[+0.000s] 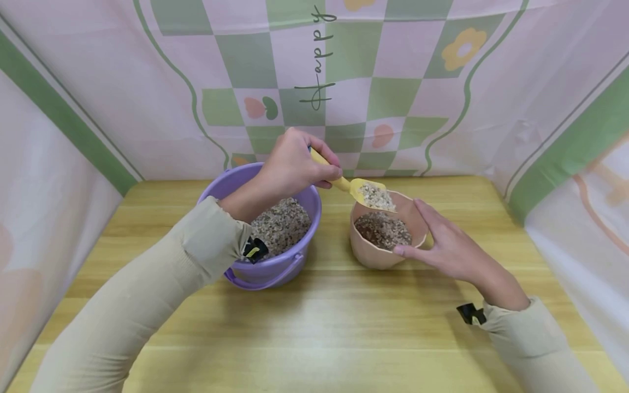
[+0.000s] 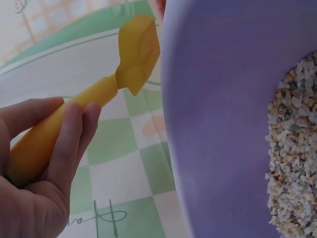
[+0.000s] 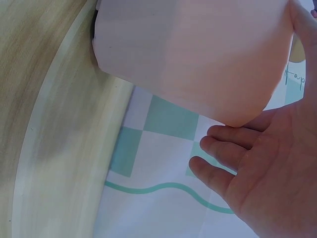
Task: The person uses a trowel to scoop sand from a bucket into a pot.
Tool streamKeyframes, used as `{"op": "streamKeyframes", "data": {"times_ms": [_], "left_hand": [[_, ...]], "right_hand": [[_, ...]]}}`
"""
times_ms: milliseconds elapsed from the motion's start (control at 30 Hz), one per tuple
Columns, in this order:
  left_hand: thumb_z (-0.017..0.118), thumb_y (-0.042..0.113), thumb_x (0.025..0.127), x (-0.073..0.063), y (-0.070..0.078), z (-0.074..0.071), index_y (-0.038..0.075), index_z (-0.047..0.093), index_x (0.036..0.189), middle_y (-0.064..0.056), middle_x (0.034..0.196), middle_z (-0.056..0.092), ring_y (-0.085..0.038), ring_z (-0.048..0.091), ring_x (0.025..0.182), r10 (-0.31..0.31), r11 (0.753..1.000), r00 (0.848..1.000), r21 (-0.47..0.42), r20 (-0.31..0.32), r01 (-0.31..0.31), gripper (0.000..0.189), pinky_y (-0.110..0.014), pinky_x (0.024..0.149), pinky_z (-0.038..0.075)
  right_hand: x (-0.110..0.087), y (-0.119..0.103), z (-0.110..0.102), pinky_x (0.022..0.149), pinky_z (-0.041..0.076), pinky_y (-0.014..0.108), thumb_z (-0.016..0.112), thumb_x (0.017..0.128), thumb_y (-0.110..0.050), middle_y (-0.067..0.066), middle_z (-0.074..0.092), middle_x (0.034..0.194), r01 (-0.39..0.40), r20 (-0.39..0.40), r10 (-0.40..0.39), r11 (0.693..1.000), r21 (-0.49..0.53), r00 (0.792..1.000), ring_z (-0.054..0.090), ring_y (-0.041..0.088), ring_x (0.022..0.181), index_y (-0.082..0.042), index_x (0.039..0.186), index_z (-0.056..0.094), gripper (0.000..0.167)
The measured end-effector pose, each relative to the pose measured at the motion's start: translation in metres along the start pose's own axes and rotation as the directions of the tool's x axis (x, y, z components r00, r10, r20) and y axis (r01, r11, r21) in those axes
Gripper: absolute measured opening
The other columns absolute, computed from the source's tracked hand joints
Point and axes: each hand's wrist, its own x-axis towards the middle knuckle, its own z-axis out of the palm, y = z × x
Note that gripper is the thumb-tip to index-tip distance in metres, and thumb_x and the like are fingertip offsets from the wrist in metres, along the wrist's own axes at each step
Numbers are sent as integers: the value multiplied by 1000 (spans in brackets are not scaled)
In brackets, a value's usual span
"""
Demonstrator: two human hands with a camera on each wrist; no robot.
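My left hand (image 1: pixel 302 161) grips the handle of a yellow scoop (image 1: pixel 344 184), its thumb and fingers round it in the left wrist view. Pale gravel (image 1: pixel 377 196) fills the scoop's blade, above the far side of a pinkish pot (image 1: pixel 375 257). Inside the pot lies a layer of brownish gravel (image 1: pixel 383 230). My right hand (image 1: pixel 449 248) rests against the pot's right side, thumb at the rim, fingers spread and fairly straight in the right wrist view. Beneath my left forearm stands a purple bucket (image 1: pixel 314 218) holding more gravel (image 1: pixel 282 226).
The bucket's purple handle (image 1: pixel 265 284) hangs down at its front. Both containers stand on a wooden table (image 1: pixel 344 333). A checked, printed cloth (image 1: pixel 349 60) rises behind the table, with cloth sides at left and right.
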Motion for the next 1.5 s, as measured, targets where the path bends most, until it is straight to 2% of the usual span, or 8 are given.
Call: {"op": "streamKeyframes", "data": {"times_ms": [200, 300, 433, 633, 900, 1200, 1333, 1500], "left_hand": [[79, 3, 81, 0, 4, 3, 5, 76, 81, -7, 107, 70, -16, 73, 63, 50, 984, 998, 171, 24, -53, 4, -22, 52, 56], [78, 4, 81, 0, 6, 4, 5, 77, 81, -4, 96, 72, -15, 72, 64, 94, 968, 994, 228, 52, -104, 2, -19, 44, 45], [77, 4, 82, 0, 7, 6, 7, 76, 79, -1, 81, 73, -17, 73, 65, 130, 957, 989, 250, 75, -145, 4, -19, 44, 42], [77, 8, 82, 0, 10, 10, 14, 75, 74, -1, 58, 67, -12, 59, 47, 192, 917, 978, 339, 86, -210, 11, -19, 40, 32], [77, 8, 81, 2, 16, 13, 17, 74, 71, 6, 72, 69, -7, 46, 45, 252, 866, 961, 416, 116, -277, 13, -19, 43, 35], [79, 10, 82, -2, 20, 5, 13, 76, 77, 5, 79, 70, -8, 50, 51, 214, 885, 970, 397, 115, -243, 7, -20, 46, 41], [78, 9, 81, -3, 20, -2, 15, 77, 76, 5, 87, 71, -9, 54, 64, 207, 892, 974, 389, 96, -229, 8, -20, 49, 43], [78, 11, 82, -6, 20, -16, 15, 78, 78, 5, 92, 71, -7, 40, 54, 192, 898, 979, 390, 71, -204, 6, -19, 45, 33]], "right_hand": [[0, 0, 1, 115, 21, 66, 72, 86, -54, 19, 11, 164, -1, -8, 1, 1000, 4, 1000, 18, 47, 146, -11, 160, 4, 110], [0, 0, 1, 115, 21, 67, 72, 86, -55, 20, 12, 164, -4, -8, 4, 1000, 4, 1000, 19, 48, 146, -13, 160, 3, 111], [0, 0, 1, 114, 21, 68, 72, 86, -57, 20, 12, 164, -6, -7, 6, 1000, 5, 1000, 19, 49, 146, -14, 160, 2, 111], [-1, 0, 1, 114, 20, 69, 71, 86, -58, 17, 10, 165, -13, 1, 13, 1000, 12, 1000, 17, 48, 146, -16, 161, 0, 111], [0, 0, 2, 114, 21, 68, 71, 86, -58, 16, 11, 165, -12, -4, 12, 1000, 15, 1000, 18, 47, 147, -16, 161, 2, 110], [0, -1, 1, 114, 20, 68, 71, 86, -57, 18, 11, 164, -14, 0, 14, 1000, 8, 1000, 19, 47, 146, -15, 161, 2, 110], [0, -2, 1, 113, 21, 69, 71, 86, -57, 18, 12, 164, -10, 1, 10, 1000, -4, 1000, 19, 48, 146, -14, 160, 2, 110], [-1, -3, -1, 113, 21, 70, 70, 86, -58, 19, 11, 164, -15, 4, 15, 1000, -22, 1000, 19, 49, 145, -13, 160, 1, 111]]}}
